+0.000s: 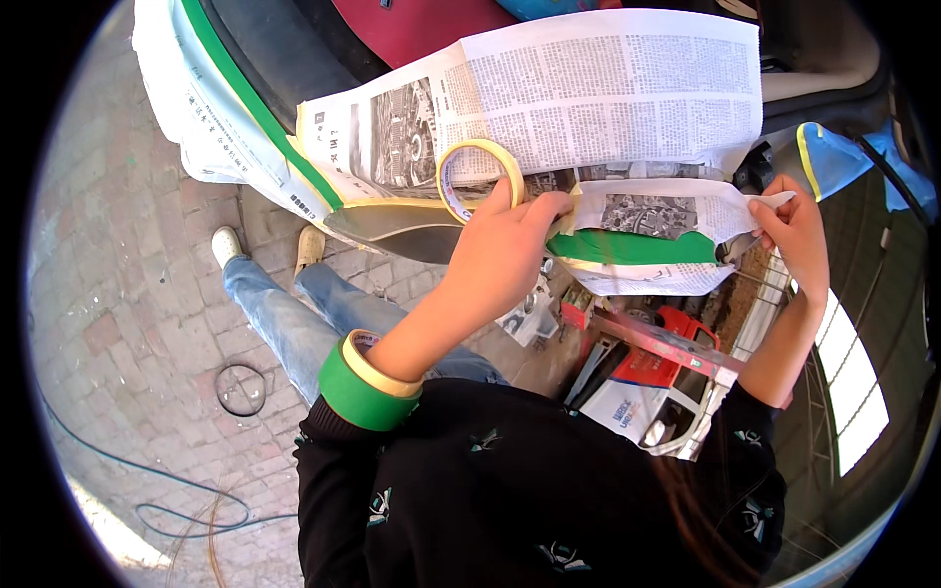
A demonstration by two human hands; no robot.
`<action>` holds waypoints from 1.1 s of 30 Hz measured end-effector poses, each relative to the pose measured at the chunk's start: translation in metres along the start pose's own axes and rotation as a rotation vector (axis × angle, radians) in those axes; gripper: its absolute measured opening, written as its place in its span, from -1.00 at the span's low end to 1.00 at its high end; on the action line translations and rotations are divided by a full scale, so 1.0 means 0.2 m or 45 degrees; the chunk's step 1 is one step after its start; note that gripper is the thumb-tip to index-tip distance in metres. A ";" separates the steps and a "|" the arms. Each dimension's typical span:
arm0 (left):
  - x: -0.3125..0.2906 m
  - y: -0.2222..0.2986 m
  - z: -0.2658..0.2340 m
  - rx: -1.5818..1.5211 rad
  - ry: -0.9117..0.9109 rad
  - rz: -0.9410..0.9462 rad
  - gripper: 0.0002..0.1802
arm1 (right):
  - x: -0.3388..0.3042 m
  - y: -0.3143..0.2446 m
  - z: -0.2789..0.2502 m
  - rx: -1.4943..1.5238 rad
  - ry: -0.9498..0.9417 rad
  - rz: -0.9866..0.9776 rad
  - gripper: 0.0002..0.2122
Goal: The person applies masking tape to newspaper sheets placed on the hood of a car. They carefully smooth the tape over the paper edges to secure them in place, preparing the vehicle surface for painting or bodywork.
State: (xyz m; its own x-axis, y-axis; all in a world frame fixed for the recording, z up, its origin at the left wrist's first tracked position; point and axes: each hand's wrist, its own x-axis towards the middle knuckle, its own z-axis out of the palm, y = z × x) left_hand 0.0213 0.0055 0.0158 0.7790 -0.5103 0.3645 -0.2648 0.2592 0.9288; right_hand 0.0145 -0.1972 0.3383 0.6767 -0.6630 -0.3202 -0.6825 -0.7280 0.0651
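Observation:
My left hand (505, 240) is closed on a roll of pale yellow masking tape (503, 157), its thumb and forefinger pressed at the left end of a small newspaper strip (720, 208). The strip's right end is pinched between the fingers of my right hand (799, 235). Below the strip runs a band of green tape (627, 247) along a vehicle panel's edge, with more paper under it. A larger newspaper sheet (598, 93) covers the part above. Around my left wrist hang a wide green tape roll (358, 400) and a narrower yellow one (390, 380).
White printed sheeting (225, 137) edged with green tape covers the panel at upper left. Beneath my arms are a red-and-white box (627, 402) and a long red bar (667, 343). A dark hose (186, 478) lies on the paving, near a black ring (240, 390).

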 end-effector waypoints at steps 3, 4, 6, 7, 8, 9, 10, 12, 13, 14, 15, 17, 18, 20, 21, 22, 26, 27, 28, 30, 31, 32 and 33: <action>0.02 0.02 0.03 -0.153 0.035 -0.127 -0.65 | -0.02 -0.01 0.01 0.010 0.006 -0.020 -0.86; 0.03 0.03 0.04 -0.158 0.053 -0.176 -0.69 | -0.03 -0.02 0.01 0.013 0.001 -0.042 -0.87; 0.06 0.06 0.06 -0.069 0.158 -0.247 -0.67 | -0.02 -0.01 0.03 0.048 -0.005 -0.078 -0.87; 0.07 0.07 0.06 -0.019 0.214 -0.281 -0.65 | -0.01 0.00 0.04 0.068 -0.010 -0.101 -0.87; 0.09 0.06 0.06 0.087 0.224 -0.275 -0.61 | 0.00 0.01 0.05 0.097 -0.012 -0.108 -0.87; 0.10 0.05 0.07 0.181 0.226 -0.267 -0.58 | 0.00 0.01 0.05 0.109 -0.003 -0.117 -0.87; 0.12 0.04 0.07 0.275 0.229 -0.258 -0.54 | 0.00 0.02 0.05 0.120 0.006 -0.126 -0.87; 0.13 0.06 0.08 0.319 0.260 -0.254 -0.52 | -0.02 0.02 0.06 0.159 0.020 -0.158 -0.87; 0.13 0.06 0.09 0.342 0.278 -0.252 -0.51 | -0.01 0.03 0.06 0.156 0.019 -0.175 -0.87; 0.14 0.06 0.10 0.391 0.295 -0.253 -0.50 | -0.01 0.04 0.06 0.152 0.018 -0.192 -0.87; 0.14 0.05 0.10 0.429 0.306 -0.258 -0.49 | 0.00 0.04 0.06 0.141 0.014 -0.198 -0.87; 0.15 0.03 0.10 0.461 0.324 -0.289 -0.48 | 0.01 0.02 0.06 0.110 0.010 -0.209 -0.87; 0.16 0.03 0.10 0.459 0.335 -0.304 -0.48 | 0.01 0.03 0.06 0.099 0.016 -0.222 -0.87; 0.18 0.04 0.09 0.479 0.365 -0.322 -0.47 | 0.00 0.05 0.06 0.149 0.013 -0.245 -0.87; 0.21 0.04 0.07 0.500 0.389 -0.319 -0.46 | 0.00 0.06 0.06 0.172 0.016 -0.261 -0.87; 0.23 0.04 0.06 0.520 0.414 -0.317 -0.46 | 0.00 0.07 0.06 0.194 0.015 -0.271 -0.87; 0.25 0.07 0.03 0.512 0.320 -0.370 -0.49 | 0.00 0.10 0.06 0.227 0.024 -0.308 -0.86; 0.23 0.09 0.02 0.457 0.288 -0.317 -0.55 | 0.01 0.10 0.06 0.227 0.018 -0.315 -0.85; 0.21 0.11 0.00 0.401 0.257 -0.265 -0.62 | 0.00 0.10 0.06 0.227 0.020 -0.305 -0.85; 0.16 0.14 -0.02 0.255 0.166 -0.151 -0.74 | -0.01 0.11 0.07 0.228 0.035 -0.293 -0.85; 0.13 0.16 -0.02 0.164 0.105 -0.090 -0.78 | -0.01 0.11 0.07 0.228 0.040 -0.288 -0.84; 0.10 0.17 -0.03 0.072 0.044 -0.027 -0.79 | -0.01 0.11 0.07 0.246 0.040 -0.277 -0.84; 0.08 0.18 -0.02 0.027 -0.002 -0.025 -0.78 | -0.01 0.13 0.07 0.261 0.038 -0.267 -0.84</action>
State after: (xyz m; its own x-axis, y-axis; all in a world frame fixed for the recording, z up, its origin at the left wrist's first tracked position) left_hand 0.0259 0.0112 0.0553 0.7831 -0.5168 0.3459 -0.2613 0.2314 0.9371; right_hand -0.0071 -0.2124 0.3277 0.8147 -0.5088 -0.2781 -0.5663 -0.8014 -0.1927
